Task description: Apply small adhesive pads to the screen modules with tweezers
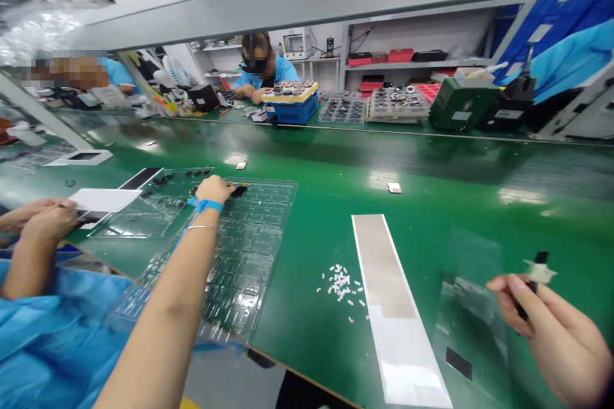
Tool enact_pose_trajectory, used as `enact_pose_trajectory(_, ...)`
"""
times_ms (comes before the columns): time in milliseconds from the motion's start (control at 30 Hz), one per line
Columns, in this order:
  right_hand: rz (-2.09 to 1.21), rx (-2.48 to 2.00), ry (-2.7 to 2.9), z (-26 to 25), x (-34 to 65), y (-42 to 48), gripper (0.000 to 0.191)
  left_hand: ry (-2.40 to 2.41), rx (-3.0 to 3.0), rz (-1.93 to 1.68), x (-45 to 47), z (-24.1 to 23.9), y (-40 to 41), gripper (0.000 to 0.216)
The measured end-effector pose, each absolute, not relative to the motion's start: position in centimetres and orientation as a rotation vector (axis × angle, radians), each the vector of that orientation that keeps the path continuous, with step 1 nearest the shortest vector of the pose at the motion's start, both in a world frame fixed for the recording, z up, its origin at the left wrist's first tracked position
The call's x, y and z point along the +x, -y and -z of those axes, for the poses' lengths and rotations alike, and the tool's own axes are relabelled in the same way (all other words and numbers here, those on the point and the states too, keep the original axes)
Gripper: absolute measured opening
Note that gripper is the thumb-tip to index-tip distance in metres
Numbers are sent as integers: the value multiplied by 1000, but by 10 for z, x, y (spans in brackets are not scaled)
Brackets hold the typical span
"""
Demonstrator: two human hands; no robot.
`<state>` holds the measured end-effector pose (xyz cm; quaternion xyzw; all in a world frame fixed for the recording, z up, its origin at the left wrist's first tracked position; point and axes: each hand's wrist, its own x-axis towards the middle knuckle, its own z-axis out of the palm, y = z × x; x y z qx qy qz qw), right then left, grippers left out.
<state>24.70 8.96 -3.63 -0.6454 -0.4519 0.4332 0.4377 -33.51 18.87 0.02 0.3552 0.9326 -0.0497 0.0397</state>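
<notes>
My left hand (215, 190), with a blue wristband and a thin metal bangle, rests over a clear plastic blister tray (254, 249). A small black part (238, 190) sticks out from its fingertips. My right hand (542, 326) grips a black rod-shaped piece (530, 284) with a white tab (540, 271) at its top. Below that hand lies a clear plastic sheet (472, 313) with a black square. A silver-and-white strip (388, 294) and a scatter of small white bits (340, 281) lie between my hands.
A co-worker's hand (48, 220) in a blue sleeve lies at the left, near a white card (103, 200) and a second clear tray (144, 204) of black parts. Across the green bench (336, 160), another person sits behind a blue case (292, 108) and trays of parts.
</notes>
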Motion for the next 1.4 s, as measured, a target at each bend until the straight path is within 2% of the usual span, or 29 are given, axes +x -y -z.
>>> enact_pose_trajectory(133,-1187,-1597,1050,20,229,-89,42,-2864,1083,-8,-326,-13,-183,28)
enact_pose_trajectory(267,-1186,-1502,1036,21,228,-87,43,-2758,1171,-324,-296,-27,-177,26)
enact_pose_trajectory(400,-1035,-1437,1268,10,220,-77,33,-2269,1344,-617,-227,-38,-142,16)
enact_pose_trajectory(533,-940,-1184,1712,-22,184,-58,4,-1701,1420,-654,-129,-45,-67,14)
enact_pose_trajectory(567,-930,-1111,1785,-28,173,-53,6,-1471,1381,-699,-107,-46,-47,16)
enact_pose_trajectory(633,-873,-972,1881,-35,152,-45,13,-1305,1292,-767,-74,-46,-16,17)
enact_pose_trajectory(867,-420,-951,2031,-17,135,-33,17,-1268,1188,-976,-38,-22,2,14)
enact_pose_trajectory(1200,-347,-945,2205,-7,134,-36,25,-1385,1298,-970,-36,-8,0,9)
enact_pose_trajectory(1400,-316,-973,2264,-6,127,-38,18,-1410,1451,-913,-41,-5,-3,7)
